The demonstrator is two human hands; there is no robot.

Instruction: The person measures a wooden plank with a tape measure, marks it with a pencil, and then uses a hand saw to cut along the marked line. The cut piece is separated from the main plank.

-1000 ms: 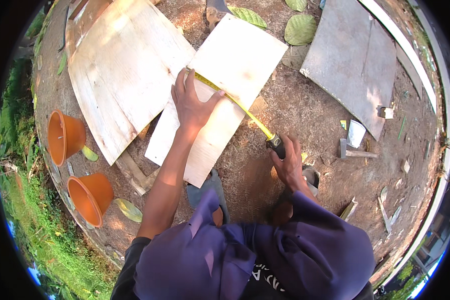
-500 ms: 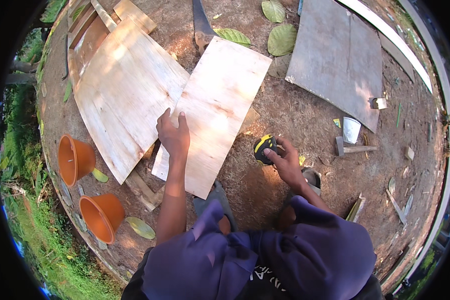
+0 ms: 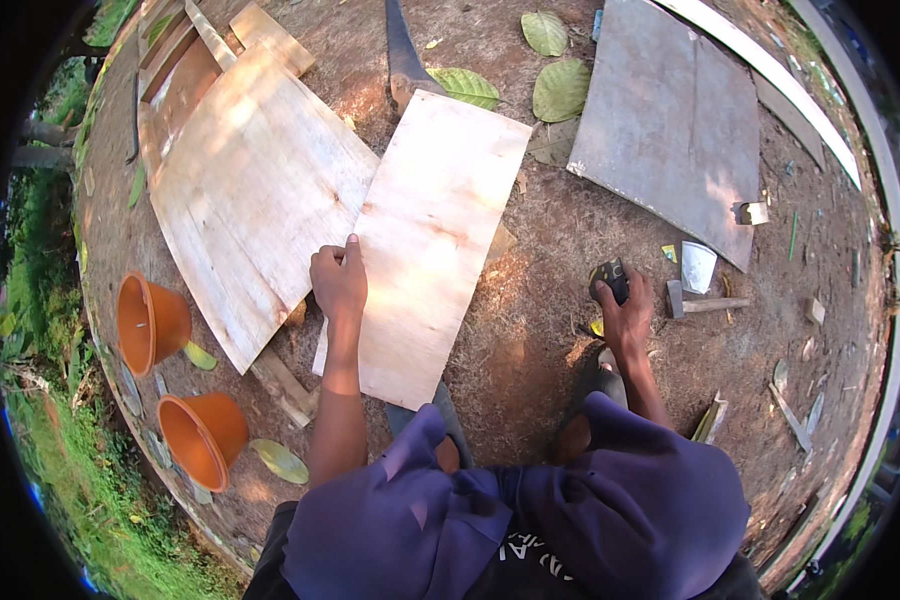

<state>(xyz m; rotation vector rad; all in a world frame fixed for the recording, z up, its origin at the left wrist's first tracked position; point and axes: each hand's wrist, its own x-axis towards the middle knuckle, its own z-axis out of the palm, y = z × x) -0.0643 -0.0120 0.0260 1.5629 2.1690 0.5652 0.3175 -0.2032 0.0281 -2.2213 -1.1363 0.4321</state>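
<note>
A narrow plywood board [image 3: 435, 250] is tilted in front of me, its lower end close to my knees. My left hand [image 3: 339, 285] grips its left edge, thumb on top and fingers curled toward the underside. A wider plywood sheet [image 3: 250, 190] lies to the left, partly covered by the narrow board. Off to the right, my right hand [image 3: 629, 318] is closed around a black and yellow tape measure [image 3: 610, 282], held low over the ground. No drawn-out blade is visible. A hammer [image 3: 705, 304] lies just right of that hand.
Two orange pots [image 3: 205, 438] lie at the left. A handsaw [image 3: 404, 60] sits beyond the narrow board, near large leaves [image 3: 562, 90]. A grey board [image 3: 670, 130] lies at far right, with a white cup [image 3: 698, 267] near its lower corner. Wood scraps [image 3: 792, 415] are scattered at right.
My right hand has carried the tape measure rightward, away from the narrow board and toward the hammer. My left hand has closed on the board's edge, and the board has shifted slightly toward me.
</note>
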